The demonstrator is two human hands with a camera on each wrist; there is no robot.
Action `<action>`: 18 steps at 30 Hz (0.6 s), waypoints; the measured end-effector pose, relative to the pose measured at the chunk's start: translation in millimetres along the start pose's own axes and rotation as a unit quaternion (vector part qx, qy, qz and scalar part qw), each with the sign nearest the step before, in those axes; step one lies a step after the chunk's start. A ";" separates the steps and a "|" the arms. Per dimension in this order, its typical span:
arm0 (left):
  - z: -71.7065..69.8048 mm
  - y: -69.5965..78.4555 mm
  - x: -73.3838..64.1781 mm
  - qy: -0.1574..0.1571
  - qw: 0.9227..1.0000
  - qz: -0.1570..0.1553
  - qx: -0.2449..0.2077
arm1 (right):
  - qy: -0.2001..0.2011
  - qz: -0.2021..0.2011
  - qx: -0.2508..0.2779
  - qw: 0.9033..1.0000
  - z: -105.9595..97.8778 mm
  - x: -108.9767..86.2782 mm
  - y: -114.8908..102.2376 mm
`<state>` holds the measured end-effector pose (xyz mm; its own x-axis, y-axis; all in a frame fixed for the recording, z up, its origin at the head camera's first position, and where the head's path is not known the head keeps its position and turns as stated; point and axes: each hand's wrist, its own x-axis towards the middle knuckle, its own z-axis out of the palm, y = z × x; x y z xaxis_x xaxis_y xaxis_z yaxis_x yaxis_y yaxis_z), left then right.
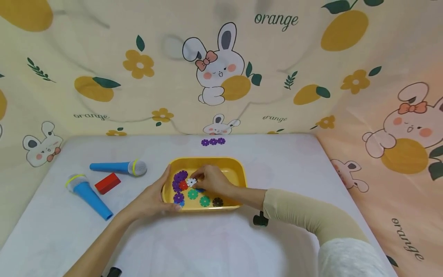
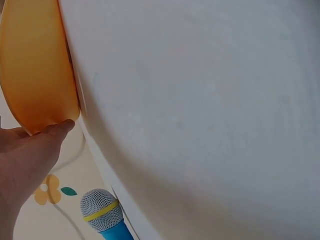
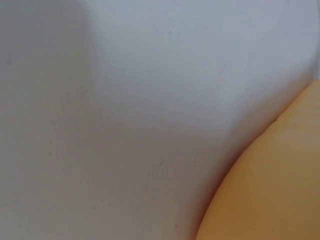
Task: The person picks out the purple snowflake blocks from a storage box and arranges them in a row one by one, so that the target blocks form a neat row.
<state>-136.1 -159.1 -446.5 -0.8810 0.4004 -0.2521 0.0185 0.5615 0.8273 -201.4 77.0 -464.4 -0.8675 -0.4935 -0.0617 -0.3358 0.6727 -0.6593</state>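
A yellow tray stands mid-table with several notched plastic snowflake discs in it. My left hand grips its left end, thumb at the front corner and fingers along the side; the left wrist view shows that hand against the tray's wall. Reaching over the tray, my right hand pinches a white snowflake disc beside a red disc. Purple discs lie along the tray's left side, with green discs and a brown disc toward the front. The right hand partly hides a blue disc.
Three joined purple discs lie at the table's back edge. Left of the tray are two blue toy microphones, one lying crosswise and one slanted, with a red block between them. A printed cloth hangs behind the table.
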 end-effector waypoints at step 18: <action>0.9 0.8 -2.1 -0.001 1.000 -0.002 -0.002 | -0.024 0.005 -0.009 1.000 3.5 -0.2 -2.3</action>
<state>-133.8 -158.8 -445.8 -0.8801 0.4000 -0.2558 0.0138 0.5600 0.8284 -199.1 73.6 -465.5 -0.8524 -0.5121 -0.1056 -0.3331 0.6876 -0.6452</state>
